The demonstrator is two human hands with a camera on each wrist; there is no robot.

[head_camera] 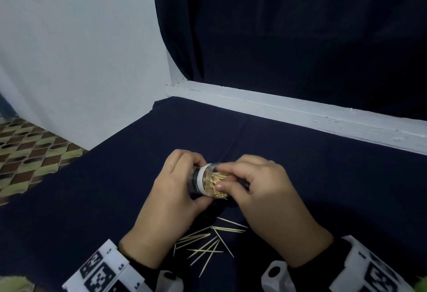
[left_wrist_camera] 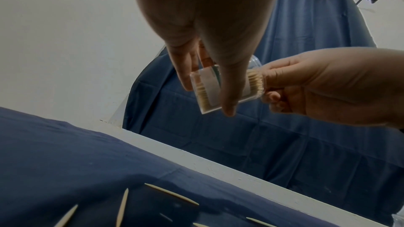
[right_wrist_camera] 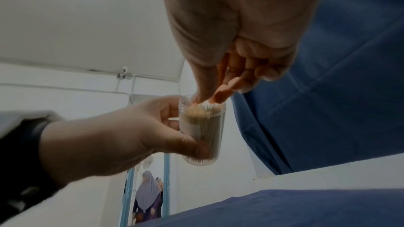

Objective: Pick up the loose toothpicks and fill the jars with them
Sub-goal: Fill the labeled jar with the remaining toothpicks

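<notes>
One jar (head_camera: 209,182) was held up off the bench (head_camera: 323,176), tilted with its mouth toward the right, and it was gripped round the body by the left hand (head_camera: 171,197), thumb beneath and fingers curled over the far side. At the open mouth the right hand (head_camera: 261,190) was seen, its fingertips (right_wrist_camera: 220,96) pinched together on the packed toothpick ends; whether a fresh toothpick was being pinched there could not be told. The jar looked nearly full (a judgement from the crowded tips alone).

For the step in hand, it was judged that the jar would be better kept steady and tipped only a little, so that nothing slid out, and that new sticks would be better fed in parallel to those already packed, never crosswise.

Below the wrists, the loose toothpicks (head_camera: 208,243) were left scattered on the dark cloth, near the person's edge of the bench.

From the head view the scatter was laid out whole. From the left wrist view only a few sticks were caught, but the jar's white label and clear base were shown. From the right wrist view no loose sticks were shown; instead, the pinch at the rim was given plainly, and a distant person in a doorway (right_wrist_camera: 148,194).
</notes>
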